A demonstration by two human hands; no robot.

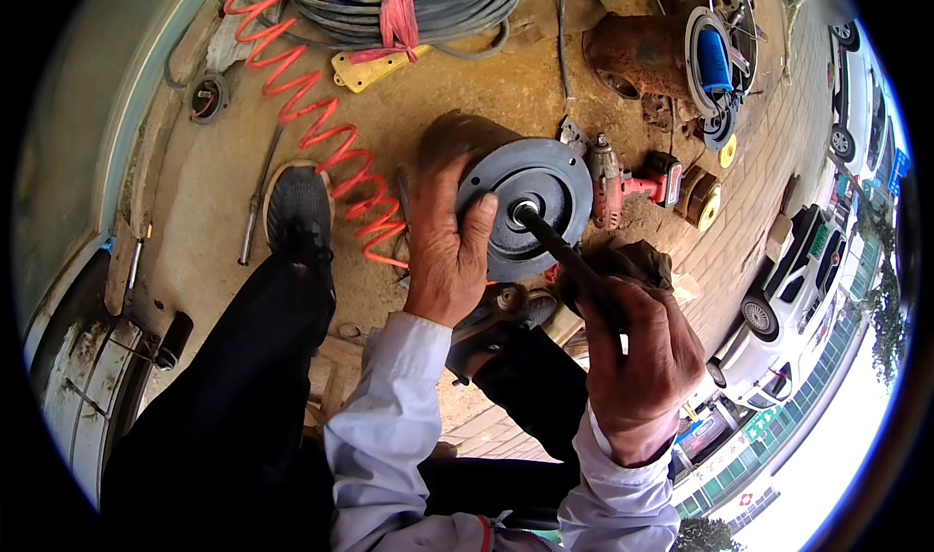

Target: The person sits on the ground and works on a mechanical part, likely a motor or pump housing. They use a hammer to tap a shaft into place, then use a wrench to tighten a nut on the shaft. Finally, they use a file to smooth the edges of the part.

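The left hand [449, 250], at the centre of the frame, holds a dark grey, round metal flange [491, 171] by its left edge, thumb on the face and fingers along the side of the brown cylindrical housing [449, 136] behind it. The right hand [644, 369], right of and below the centre, is closed around a long, black, straight rod tool [566, 252], whose far end meets the raised hub in the middle of the flange.

Just right of the flange lies a red-and-grey cordless power wrench [608, 184], with a brown ring-shaped part with a yellow face [700, 202] beside it. At the upper right, a rusty metal cylinder [637, 54] lies on its side, a blue cylindrical object [714, 61] at its flanged end. An orange-red spiral hose [338, 134] winds from the upper left toward the left hand. At the top lies a thick coil of dark cable [341, 5] tied with a pinkish-red strip [397, 17], a yellow power strip [365, 70] just below. White vehicles [793, 299] stand along the right side.
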